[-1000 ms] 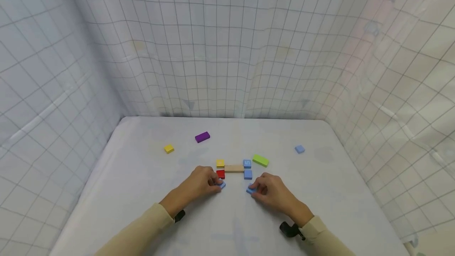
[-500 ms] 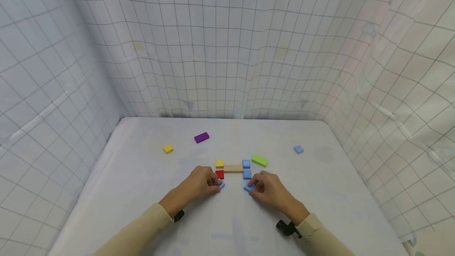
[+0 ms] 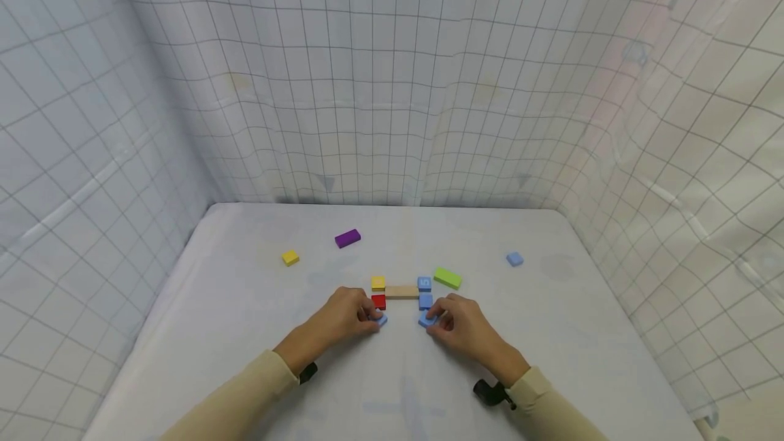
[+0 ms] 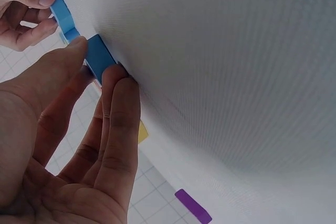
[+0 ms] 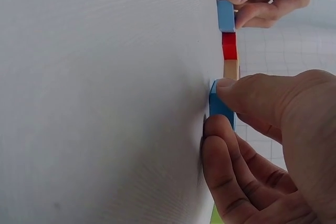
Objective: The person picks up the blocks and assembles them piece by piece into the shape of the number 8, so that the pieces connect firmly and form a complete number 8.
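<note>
My left hand [image 3: 348, 313] pinches a small blue block [image 4: 100, 57] between thumb and fingers on the white table, just in front of a red block [image 3: 378, 301]. Across a short gap, my right hand [image 3: 464, 322] pinches another blue block [image 5: 221, 107], in front of a plain blue block [image 3: 425, 301]. Behind the red block is a yellow block [image 3: 378, 283]; behind the plain blue one is a blue block marked 5 [image 3: 425, 284]. A wooden block [image 3: 401, 292] lies crosswise between the two columns. Fingers partly cover both held blocks.
A green block [image 3: 448, 278] lies right of the arrangement. Farther off are a purple block [image 3: 348, 238], a yellow block [image 3: 290, 258] and a blue block [image 3: 515, 259]. Gridded white curtains [image 3: 392, 87] hang behind and at both sides of the table [image 3: 392, 386].
My right hand has moved slightly left and away from me, bringing its blue block up close to the plain blue block. The left hand stays almost in place, still holding its block.
</note>
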`<state>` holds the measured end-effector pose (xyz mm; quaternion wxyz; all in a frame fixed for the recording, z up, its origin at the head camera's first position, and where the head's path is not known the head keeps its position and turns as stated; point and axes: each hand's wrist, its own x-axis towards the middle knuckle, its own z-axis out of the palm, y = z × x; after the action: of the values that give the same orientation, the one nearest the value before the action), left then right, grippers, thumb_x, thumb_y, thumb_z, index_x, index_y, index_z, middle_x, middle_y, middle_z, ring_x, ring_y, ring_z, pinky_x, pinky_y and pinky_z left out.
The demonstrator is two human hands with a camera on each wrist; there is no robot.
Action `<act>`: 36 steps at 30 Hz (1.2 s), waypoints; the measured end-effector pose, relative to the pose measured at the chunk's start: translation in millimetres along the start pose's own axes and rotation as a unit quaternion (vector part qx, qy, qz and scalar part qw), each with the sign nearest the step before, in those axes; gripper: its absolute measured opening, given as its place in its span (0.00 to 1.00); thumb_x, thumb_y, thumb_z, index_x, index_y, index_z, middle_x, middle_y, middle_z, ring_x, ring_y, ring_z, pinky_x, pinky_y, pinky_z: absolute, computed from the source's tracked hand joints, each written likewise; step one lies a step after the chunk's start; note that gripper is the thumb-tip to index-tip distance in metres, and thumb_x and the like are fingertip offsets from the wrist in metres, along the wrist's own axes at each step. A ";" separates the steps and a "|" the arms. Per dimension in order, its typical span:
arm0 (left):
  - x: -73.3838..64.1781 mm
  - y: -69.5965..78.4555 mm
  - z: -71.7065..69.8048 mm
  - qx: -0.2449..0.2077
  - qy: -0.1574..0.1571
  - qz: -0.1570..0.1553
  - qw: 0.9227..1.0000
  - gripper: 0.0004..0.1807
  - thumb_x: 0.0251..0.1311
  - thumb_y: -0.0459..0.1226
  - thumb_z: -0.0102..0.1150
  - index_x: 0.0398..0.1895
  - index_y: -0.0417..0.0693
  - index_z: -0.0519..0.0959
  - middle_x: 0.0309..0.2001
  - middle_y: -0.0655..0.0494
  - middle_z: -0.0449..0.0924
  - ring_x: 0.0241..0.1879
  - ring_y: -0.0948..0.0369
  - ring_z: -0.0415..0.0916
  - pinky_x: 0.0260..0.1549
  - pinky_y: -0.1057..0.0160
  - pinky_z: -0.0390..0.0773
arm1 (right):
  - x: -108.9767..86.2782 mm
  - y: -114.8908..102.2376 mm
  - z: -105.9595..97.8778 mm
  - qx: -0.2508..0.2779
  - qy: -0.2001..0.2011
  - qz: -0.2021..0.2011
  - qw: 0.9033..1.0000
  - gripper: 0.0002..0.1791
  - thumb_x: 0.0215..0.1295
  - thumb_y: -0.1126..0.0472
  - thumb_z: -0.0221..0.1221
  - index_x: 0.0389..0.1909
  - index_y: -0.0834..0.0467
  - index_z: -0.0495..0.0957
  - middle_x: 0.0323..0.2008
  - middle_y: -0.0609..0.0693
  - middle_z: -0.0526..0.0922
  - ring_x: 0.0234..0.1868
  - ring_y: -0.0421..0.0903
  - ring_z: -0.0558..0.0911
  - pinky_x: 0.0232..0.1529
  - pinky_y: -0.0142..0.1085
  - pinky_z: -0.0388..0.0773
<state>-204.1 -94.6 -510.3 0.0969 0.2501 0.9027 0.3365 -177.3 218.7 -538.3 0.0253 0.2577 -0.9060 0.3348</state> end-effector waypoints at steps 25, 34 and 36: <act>-0.2 1.3 -0.9 -0.001 -0.002 -0.003 1.000 0.06 0.64 0.32 0.88 0.41 0.43 0.97 0.37 0.57 0.89 0.34 0.66 0.81 0.34 0.72 0.84 | 2.0 0.7 1.5 0.000 0.006 0.001 1.000 0.12 0.69 0.68 0.81 0.49 0.57 0.91 0.44 0.49 0.91 0.38 0.30 0.86 0.40 0.28 0.87; -0.4 1.2 -1.4 0.003 -0.004 -0.004 1.000 0.07 0.64 0.33 0.88 0.42 0.44 0.97 0.36 0.57 0.89 0.34 0.66 0.81 0.34 0.72 0.83 | 1.1 2.2 2.6 0.004 0.007 0.003 1.000 0.12 0.69 0.68 0.81 0.49 0.57 0.91 0.44 0.50 0.91 0.37 0.30 0.86 0.40 0.28 0.87; -0.7 1.3 -1.7 0.003 -0.003 -0.002 1.000 0.06 0.64 0.33 0.88 0.41 0.44 0.97 0.36 0.57 0.89 0.34 0.66 0.81 0.34 0.72 0.83 | 1.0 2.1 2.4 0.005 0.009 0.000 1.000 0.12 0.69 0.68 0.81 0.49 0.57 0.91 0.44 0.50 0.91 0.37 0.30 0.86 0.40 0.28 0.88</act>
<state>-203.6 -95.1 -508.2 0.0992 0.2493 0.9041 0.3326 -178.8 218.1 -541.2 0.0325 0.2552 -0.9040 0.3415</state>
